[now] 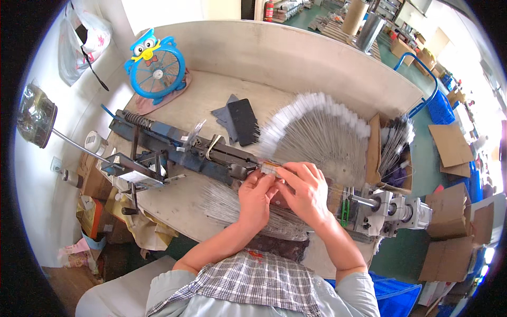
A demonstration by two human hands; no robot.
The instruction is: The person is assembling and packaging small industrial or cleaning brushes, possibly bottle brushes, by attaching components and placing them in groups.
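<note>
My left hand (255, 199) and my right hand (306, 191) meet at the middle of the bench, fingers bent and pinched together. At their fingertips is a small pale block (270, 168), by the end of a long dark metal machine (195, 150). Whether the block is loose or part of the machine I cannot tell. Anything thinner between the fingers is hidden. Under my left wrist lies a pile of thin metal wires (222, 203). Beyond my right hand, thin wire brushes (317, 127) with white tufted ends spread out in a fan.
A shaft-and-clamp unit (388, 208) stands at the bench's right end. Behind it, a cardboard box (374, 150) holds more wire brushes. A black phone-like slab (244, 121) lies on a grey cloth. A blue cartoon fan (157, 74) stands far left, before a curved panel (296, 53).
</note>
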